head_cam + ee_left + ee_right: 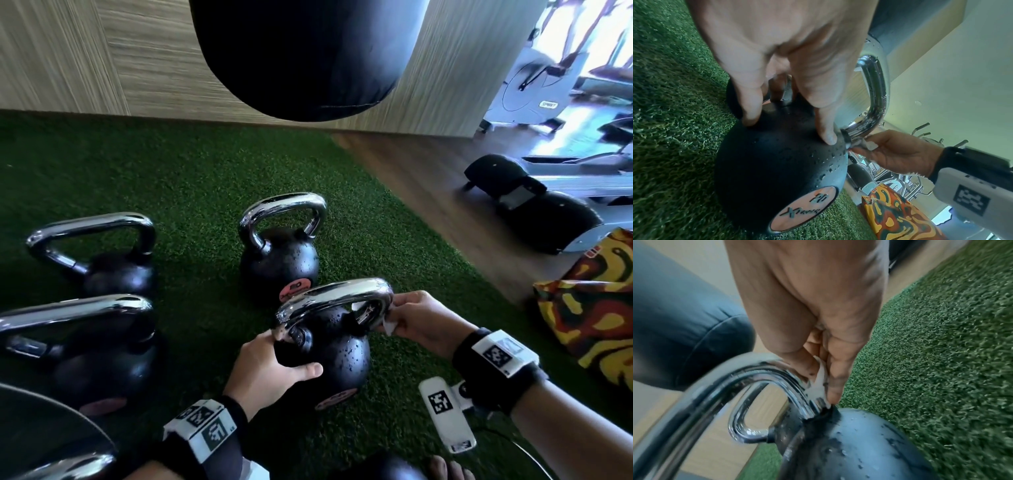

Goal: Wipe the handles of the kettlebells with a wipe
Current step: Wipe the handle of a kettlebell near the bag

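Chrome, beaded with droplets, forms the handle (337, 297) of the near kettlebell (337, 356), which stands on green turf (191, 178). The right hand (419, 323) pinches a small white wipe (821, 382) between thumb and fingers (835, 386), pressing it against the handle's right leg just above the black ball. The left hand (270, 375) rests on the ball's other side, its fingers (751, 104) spread and its thumb laid across the wet surface below the handle's left leg.
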`<state>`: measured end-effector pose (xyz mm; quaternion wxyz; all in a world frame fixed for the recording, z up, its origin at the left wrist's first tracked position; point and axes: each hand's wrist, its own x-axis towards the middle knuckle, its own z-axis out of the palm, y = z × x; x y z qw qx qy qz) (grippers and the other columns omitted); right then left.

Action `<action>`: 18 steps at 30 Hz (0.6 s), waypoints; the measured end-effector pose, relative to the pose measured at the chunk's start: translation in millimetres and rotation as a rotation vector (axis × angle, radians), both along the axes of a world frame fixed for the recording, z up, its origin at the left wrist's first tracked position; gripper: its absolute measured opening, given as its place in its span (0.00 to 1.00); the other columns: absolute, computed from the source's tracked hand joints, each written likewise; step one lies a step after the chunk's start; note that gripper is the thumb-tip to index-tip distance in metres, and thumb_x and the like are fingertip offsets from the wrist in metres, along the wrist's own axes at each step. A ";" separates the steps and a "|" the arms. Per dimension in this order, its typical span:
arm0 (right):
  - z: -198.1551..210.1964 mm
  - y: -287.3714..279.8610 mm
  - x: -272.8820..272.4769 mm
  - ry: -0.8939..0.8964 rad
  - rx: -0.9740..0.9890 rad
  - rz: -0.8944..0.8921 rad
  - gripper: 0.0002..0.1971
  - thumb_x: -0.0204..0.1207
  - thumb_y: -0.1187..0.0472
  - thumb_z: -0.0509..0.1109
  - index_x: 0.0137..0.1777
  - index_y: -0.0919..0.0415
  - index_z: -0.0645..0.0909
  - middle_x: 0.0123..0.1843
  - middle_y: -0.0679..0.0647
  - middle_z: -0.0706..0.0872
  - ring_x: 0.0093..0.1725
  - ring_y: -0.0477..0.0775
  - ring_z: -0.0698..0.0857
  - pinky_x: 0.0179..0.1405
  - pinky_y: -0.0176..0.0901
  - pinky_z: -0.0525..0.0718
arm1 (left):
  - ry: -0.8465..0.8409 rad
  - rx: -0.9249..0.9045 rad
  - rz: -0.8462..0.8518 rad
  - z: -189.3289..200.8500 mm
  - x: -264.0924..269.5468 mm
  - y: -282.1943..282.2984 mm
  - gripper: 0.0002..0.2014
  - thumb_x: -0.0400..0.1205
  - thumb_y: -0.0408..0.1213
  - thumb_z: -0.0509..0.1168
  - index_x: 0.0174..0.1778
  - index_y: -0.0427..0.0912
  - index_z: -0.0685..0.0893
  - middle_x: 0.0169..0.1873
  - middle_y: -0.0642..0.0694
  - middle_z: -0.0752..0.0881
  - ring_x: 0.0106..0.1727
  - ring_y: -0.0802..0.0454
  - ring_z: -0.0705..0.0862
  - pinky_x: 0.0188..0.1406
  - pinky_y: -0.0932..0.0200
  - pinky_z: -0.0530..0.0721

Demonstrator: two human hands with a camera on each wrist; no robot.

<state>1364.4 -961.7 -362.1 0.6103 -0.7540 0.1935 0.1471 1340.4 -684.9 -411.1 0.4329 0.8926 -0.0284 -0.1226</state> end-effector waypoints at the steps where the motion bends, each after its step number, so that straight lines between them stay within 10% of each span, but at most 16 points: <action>1: -1.2 0.3 -1.6 0.015 -0.035 0.049 0.10 0.77 0.81 0.66 0.43 0.75 0.89 0.47 0.73 0.91 0.49 0.65 0.86 0.68 0.67 0.82 | 0.010 0.036 -0.004 4.2 -1.6 -0.8 0.22 0.65 0.61 0.84 0.51 0.60 0.88 0.44 0.67 0.86 0.54 0.62 0.87 0.48 0.77 0.76; 5: 13.3 -11.5 -10.5 0.019 -0.346 0.324 0.08 0.74 0.73 0.74 0.39 0.63 0.93 0.36 0.58 0.92 0.36 0.48 0.86 0.42 0.42 0.87 | 0.143 0.325 -0.143 27.5 -11.0 -4.9 0.22 0.75 0.65 0.72 0.55 0.52 0.86 0.43 0.58 0.84 0.53 0.54 0.87 0.48 0.65 0.78; 9: 47.6 -11.0 -28.2 -0.002 -0.459 0.511 0.12 0.70 0.73 0.76 0.48 0.57 0.95 0.39 0.51 0.94 0.38 0.46 0.88 0.44 0.43 0.89 | 0.275 0.435 -0.286 51.5 -13.0 -5.6 0.21 0.79 0.60 0.68 0.37 0.43 0.81 0.36 0.45 0.87 0.45 0.47 0.88 0.42 0.54 0.83; 12: 71.5 0.5 -41.8 -0.076 -0.486 0.615 0.15 0.70 0.65 0.79 0.52 0.46 0.94 0.43 0.47 0.95 0.39 0.40 0.87 0.45 0.40 0.86 | 0.396 -0.024 -0.254 61.6 -14.9 -15.7 0.20 0.84 0.53 0.66 0.38 0.40 0.90 0.36 0.44 0.93 0.37 0.49 0.89 0.47 0.48 0.89; 18: 90.7 30.2 -52.7 -0.310 -0.275 0.517 0.15 0.63 0.67 0.87 0.46 0.55 0.87 0.37 0.47 0.89 0.34 0.45 0.84 0.38 0.42 0.82 | 0.564 -0.819 -0.116 88.3 -23.4 -32.2 0.20 0.88 0.46 0.62 0.66 0.36 0.88 0.59 0.36 0.92 0.60 0.42 0.93 0.60 0.53 0.91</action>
